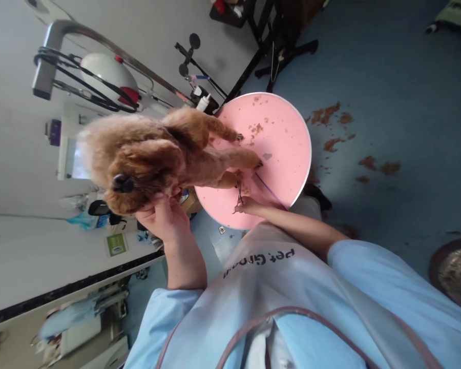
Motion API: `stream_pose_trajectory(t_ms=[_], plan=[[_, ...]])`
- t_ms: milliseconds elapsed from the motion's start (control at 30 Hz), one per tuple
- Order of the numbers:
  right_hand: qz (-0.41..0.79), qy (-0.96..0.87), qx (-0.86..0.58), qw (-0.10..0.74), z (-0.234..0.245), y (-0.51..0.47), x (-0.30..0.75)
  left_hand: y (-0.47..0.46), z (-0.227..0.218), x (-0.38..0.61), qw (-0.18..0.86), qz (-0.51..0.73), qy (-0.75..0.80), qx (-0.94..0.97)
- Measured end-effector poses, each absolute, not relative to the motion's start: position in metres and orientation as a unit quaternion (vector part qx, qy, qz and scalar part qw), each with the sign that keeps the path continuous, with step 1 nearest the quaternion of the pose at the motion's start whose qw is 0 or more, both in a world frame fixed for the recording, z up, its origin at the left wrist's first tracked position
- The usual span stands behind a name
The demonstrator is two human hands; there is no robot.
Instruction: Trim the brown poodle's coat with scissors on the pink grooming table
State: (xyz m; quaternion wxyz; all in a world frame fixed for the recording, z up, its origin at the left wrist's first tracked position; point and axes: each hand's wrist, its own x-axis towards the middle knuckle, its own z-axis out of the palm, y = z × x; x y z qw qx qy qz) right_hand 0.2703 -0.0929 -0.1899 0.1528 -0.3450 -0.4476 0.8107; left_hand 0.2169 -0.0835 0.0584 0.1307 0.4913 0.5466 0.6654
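A curly brown dog (pixel 200 166) stands on a round pink table (pixel 288 133), its head turned towards me. My left hand (pixel 163 218) grips the fur at the side of its muzzle and chin; the fingertips are partly hidden in the hair. In my right hand (pixel 249 206) is a pair of scissors (pixel 239 193), held low over the table. Their blades point at the lower part of one of the dog's legs (pixel 227 179); whether they touch it I cannot tell. A thin purple strip (pixel 271 189) runs from near a paw to the table's rim.
Brown hair clippings (pixel 257 128) are scattered over the table, and more clumps (pixel 326 114) lie on the blue floor. A metal grooming arm (pixel 111 41) with looped black cords rises beside the dog. A white bottle (pixel 203 102) stands behind the table.
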Motion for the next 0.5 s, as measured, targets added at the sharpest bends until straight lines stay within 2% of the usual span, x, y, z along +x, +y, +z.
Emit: stream_pose_trajectory(t_ms=[167,500], plan=[[0.765,-0.511,-0.337,0.199,-0.177,-0.093,0.279,-0.085,0.060,0.218,0.124,0.641,0.552,0.519],[0.697,-0.617,-0.312,0.191,-0.168,-0.065,0.286,-0.082,0.064,0.222,0.088,0.667,0.526,0.520]])
